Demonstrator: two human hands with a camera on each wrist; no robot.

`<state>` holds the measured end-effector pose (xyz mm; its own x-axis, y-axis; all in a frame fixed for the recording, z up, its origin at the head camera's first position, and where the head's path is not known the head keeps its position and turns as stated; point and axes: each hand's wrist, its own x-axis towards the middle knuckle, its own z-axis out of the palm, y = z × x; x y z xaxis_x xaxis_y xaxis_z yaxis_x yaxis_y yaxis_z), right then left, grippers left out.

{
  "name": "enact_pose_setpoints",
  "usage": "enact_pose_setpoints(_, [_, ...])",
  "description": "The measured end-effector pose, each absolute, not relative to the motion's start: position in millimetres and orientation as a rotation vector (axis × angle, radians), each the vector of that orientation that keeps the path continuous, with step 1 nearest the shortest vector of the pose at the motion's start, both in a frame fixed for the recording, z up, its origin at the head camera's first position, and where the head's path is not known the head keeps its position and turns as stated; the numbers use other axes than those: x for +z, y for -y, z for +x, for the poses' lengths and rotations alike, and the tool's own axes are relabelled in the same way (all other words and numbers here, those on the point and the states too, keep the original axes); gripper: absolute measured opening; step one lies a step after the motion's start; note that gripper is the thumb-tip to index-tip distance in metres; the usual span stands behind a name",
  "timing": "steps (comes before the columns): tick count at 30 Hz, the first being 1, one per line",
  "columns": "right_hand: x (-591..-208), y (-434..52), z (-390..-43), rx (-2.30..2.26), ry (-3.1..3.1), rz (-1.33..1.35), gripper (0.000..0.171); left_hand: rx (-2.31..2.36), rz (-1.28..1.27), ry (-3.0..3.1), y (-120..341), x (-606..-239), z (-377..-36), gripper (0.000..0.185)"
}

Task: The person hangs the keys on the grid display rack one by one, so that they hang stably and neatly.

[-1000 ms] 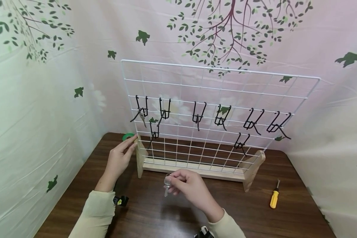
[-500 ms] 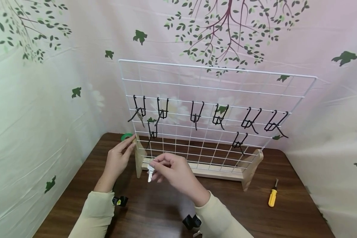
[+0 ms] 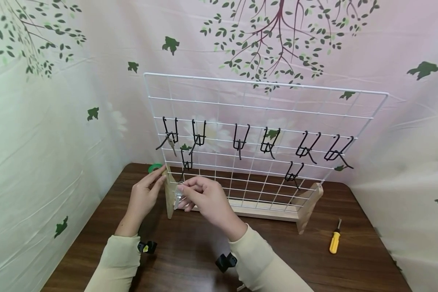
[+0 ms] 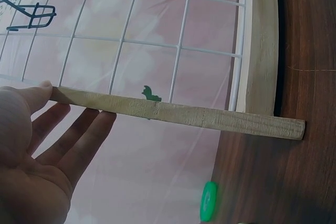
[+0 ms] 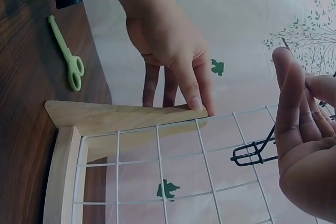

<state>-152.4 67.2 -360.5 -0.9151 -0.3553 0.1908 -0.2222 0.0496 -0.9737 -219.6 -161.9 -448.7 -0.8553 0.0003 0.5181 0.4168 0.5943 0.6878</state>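
While my right hand (image 3: pixel 204 198) pinches a small silver key (image 3: pixel 177 197) between thumb and fingertips, the key hangs blade-down just in front of the lower left corner of the white wire grid (image 3: pixel 263 87), below a low black hook (image 3: pixel 187 160). Left hand (image 3: pixel 146 194): fingers straight, resting flat against the wooden foot (image 3: pixel 169 194) at the grid's left end, gripping nothing (the left wrist view shows the fingertips along that foot's edge (image 4: pixel 178 114)).

Item, wire grid: upright, seated in a wooden base rail (image 3: pixel 263 209) with a second foot (image 3: pixel 308 207) at the right end.
Item, black hooks: a row of six across the middle wires, e.g. (image 3: pixel 241 140), two more set lower; the leftmost hook (image 3: pixel 169 136) carries something small, too blurred to name.
Item, green tape roll (image 3: pixel 155 167): on the table (image 3: pixel 361 259), behind the left hand, near the grid's corner.
Item, yellow-handled screwdriver (image 3: pixel 334 239): on the table, well right of the grid.
Item, pale green scissors (image 5: pixel 67 56): on the table near the left wrist, seen from the right wrist only.
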Motion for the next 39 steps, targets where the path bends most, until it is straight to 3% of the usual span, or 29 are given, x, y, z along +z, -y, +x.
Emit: enact_pose_setpoints(39, [-383.7,-66.5,-188.2,-2.021,-2.253,-0.453,0.026,-1.182,-0.353,2.340,162.5,-452.1,-222.3,0.039])
